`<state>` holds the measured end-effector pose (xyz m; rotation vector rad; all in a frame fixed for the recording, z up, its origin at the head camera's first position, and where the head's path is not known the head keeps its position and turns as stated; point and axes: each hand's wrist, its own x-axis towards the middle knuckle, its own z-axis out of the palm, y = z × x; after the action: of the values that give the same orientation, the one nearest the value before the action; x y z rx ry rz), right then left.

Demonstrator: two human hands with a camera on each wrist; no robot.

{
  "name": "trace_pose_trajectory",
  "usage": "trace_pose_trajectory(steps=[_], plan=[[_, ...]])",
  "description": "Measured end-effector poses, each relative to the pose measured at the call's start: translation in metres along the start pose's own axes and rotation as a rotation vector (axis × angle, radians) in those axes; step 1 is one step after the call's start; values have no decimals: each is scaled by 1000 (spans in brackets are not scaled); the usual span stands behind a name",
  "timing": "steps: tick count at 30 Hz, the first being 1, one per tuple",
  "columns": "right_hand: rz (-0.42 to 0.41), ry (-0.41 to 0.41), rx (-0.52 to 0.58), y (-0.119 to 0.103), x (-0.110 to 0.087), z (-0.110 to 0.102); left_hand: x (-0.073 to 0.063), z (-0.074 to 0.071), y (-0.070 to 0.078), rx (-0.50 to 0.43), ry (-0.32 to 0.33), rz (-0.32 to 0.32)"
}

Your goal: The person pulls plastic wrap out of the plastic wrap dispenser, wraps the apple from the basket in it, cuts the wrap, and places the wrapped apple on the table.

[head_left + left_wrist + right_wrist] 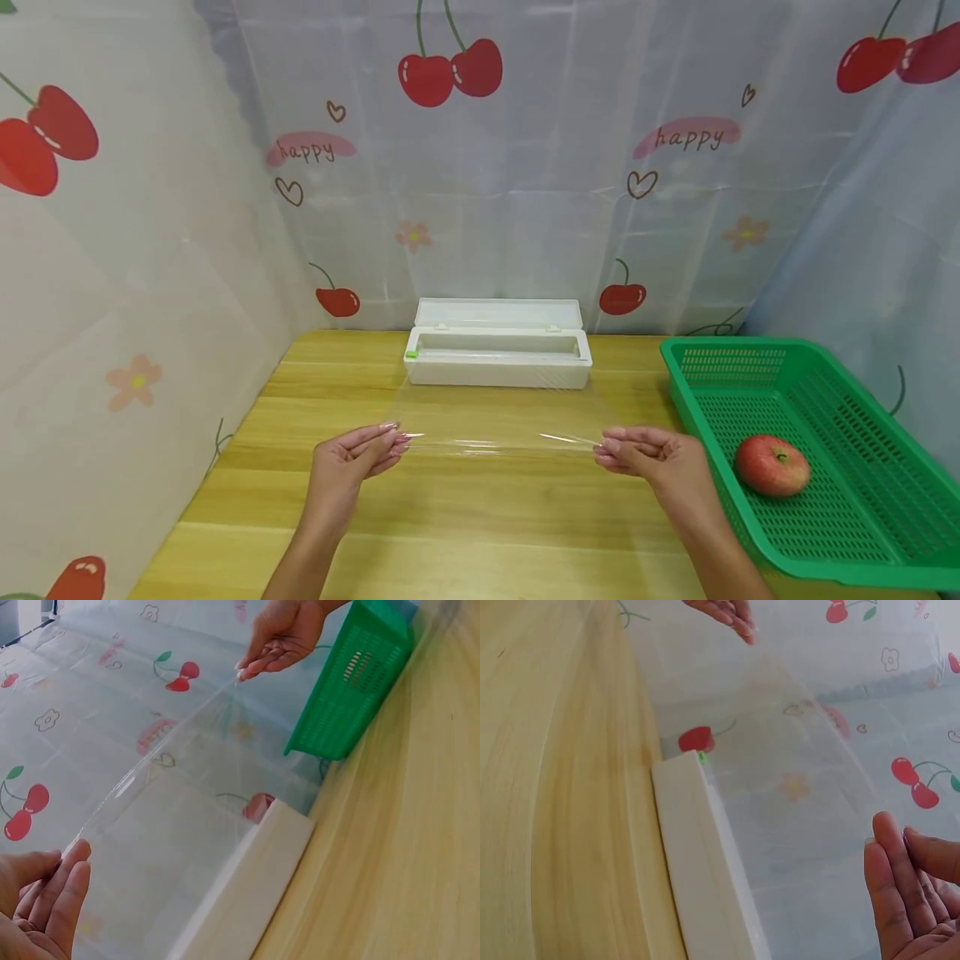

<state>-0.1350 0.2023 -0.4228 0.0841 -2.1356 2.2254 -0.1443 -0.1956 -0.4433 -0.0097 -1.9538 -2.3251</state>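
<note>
You are pinching the clear film [477, 447] in your left hand [356, 454] and right hand [658, 454], holding it taut between them, its near edge running parallel to the white box [480, 374] lying ahead, neither hand being clearly nearer.

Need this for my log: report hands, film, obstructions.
Left hand, right hand: pinching cling film. Cling film stretched from open white dispenser box. Nothing visibly blocking it; green basket, apple off right.

Even light, glare streaks on clear film [477, 446], softer wrist views
</note>
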Motion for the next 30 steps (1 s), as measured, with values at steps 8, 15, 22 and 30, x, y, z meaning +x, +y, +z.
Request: trace_pose_trajectory(steps=[8, 15, 22, 30], plan=[[-10, -20, -7, -1, -8, 0, -11, -4, 2, 46, -9, -21], [3, -41, 15, 5, -16, -1, -21, -7, -2, 63, 0, -59], [150, -98, 28, 16, -22, -8, -30, -9, -13, 31, 6, -150], [254, -182, 59, 32, -29, -15, -37, -14, -25, 44, -40, -188]])
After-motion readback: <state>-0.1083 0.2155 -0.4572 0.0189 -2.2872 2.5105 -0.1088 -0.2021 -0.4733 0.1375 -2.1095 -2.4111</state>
